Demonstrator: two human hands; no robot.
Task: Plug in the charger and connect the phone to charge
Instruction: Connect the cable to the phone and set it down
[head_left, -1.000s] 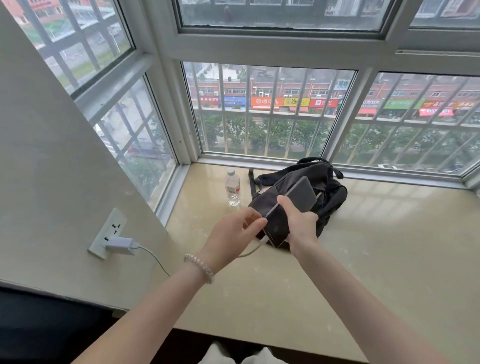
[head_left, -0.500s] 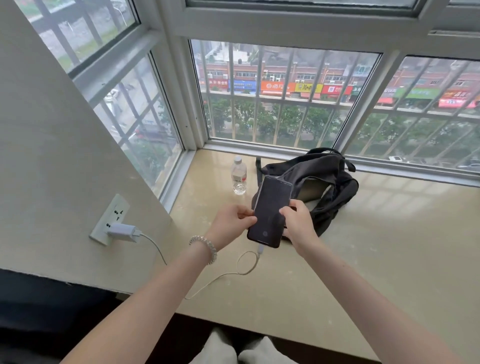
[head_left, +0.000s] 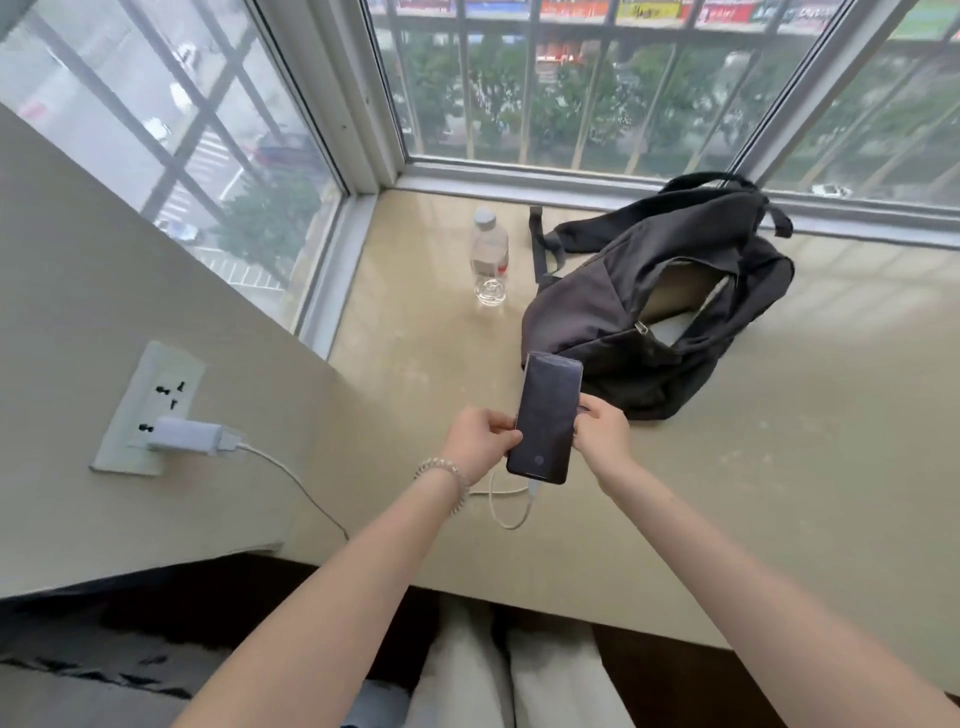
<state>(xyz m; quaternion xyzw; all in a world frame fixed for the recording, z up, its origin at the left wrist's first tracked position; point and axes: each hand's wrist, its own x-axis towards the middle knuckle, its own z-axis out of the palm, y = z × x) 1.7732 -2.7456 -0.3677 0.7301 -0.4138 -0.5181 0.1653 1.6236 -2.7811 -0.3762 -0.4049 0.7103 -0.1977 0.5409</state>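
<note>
Far left of the phone I see a white wall socket plate (head_left: 148, 410) with a white rectangular charger block (head_left: 186, 435) seated in its lower outlet. A thin white cable (head_left: 291, 480) runs from it toward the phone, loops on the glossy beige stone tabletop (head_left: 779, 467), and its plug sits in the bottom edge of the black glass-faced phone (head_left: 545, 418). My left hand (head_left: 480, 441), a pearl bracelet (head_left: 444, 475) at its wrist, has its fingers closed on the phone's left edge; the phone is screen up and dark, just above the tabletop. My right hand (head_left: 602, 434) pinches its right edge. Beyond the phone stands a clear plastic water bottle (head_left: 489, 260); right of that lies an unzipped black fabric backpack (head_left: 649, 296).
</note>
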